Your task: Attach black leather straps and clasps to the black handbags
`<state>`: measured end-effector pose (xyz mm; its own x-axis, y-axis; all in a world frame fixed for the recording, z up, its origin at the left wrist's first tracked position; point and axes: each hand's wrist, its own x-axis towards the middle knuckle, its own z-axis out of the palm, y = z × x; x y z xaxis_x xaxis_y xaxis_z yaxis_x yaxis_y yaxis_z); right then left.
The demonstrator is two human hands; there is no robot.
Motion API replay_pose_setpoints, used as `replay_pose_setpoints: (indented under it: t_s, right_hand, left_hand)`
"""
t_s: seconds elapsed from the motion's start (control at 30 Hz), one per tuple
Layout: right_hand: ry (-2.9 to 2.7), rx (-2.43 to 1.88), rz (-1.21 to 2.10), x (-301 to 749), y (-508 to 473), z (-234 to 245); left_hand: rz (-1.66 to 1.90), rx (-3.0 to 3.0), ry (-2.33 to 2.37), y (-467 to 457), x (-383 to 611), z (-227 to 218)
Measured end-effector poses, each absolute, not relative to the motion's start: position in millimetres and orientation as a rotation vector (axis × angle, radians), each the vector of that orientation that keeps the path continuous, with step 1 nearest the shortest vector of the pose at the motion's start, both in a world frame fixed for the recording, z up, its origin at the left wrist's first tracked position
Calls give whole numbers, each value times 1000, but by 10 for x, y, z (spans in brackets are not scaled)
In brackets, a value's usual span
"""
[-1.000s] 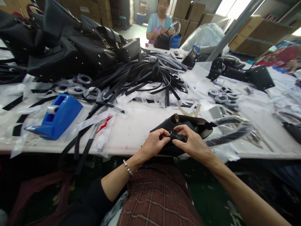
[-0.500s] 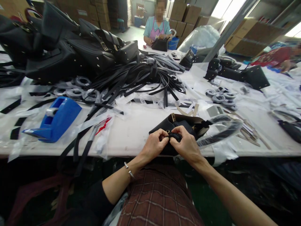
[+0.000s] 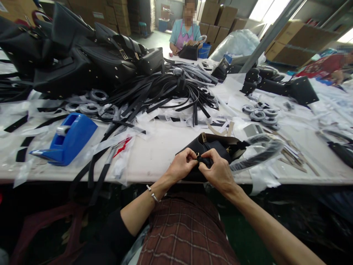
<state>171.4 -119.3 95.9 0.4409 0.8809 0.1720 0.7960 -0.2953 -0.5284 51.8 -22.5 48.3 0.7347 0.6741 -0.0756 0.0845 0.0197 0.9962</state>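
Note:
A black handbag [image 3: 193, 146] with gold-coloured fittings lies at the table's front edge, its mouth gaping toward the right. Its handle [image 3: 255, 156], wrapped in clear plastic, sticks out to the right. My left hand [image 3: 180, 165] pinches a black strap at the bag's front, close to a small gold ring. From the other side, my right hand [image 3: 217, 169] grips the same strap [image 3: 202, 159] between thumb and fingers. The fingertips of both hands almost meet there and hide most of the strap.
A blue tape dispenser [image 3: 73, 140] and red-handled snips [image 3: 121, 148] are on the left. Black straps [image 3: 165, 88] are heaped mid-table below a pile of black bags [image 3: 91, 55]. Plastic-wrapped rings [image 3: 259, 114] lie right. Across the table a person [image 3: 186, 33] handles another bag.
Both hands stay at the same spot on the bag, with the fingers slightly shifted. The gold ring between them shows a little more. The view has moved slightly.

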Motion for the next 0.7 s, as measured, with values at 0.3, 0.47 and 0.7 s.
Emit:
replay_pose_setpoints:
  t_s: [0.3,0.47,0.7]
  right_hand:
    - [-1469,-2150,309,1769,-1193,1037]
    - [-1542,-2023,321,1682,-1146,1057]
    - [-1701,-1784,-35,1825,-1356,1458]
  left_hand:
    - [449,1551,602,-109,463,513]
    - [590,1739,572,-86,380,786]
    - [599,1990,413,-42,461,1098]
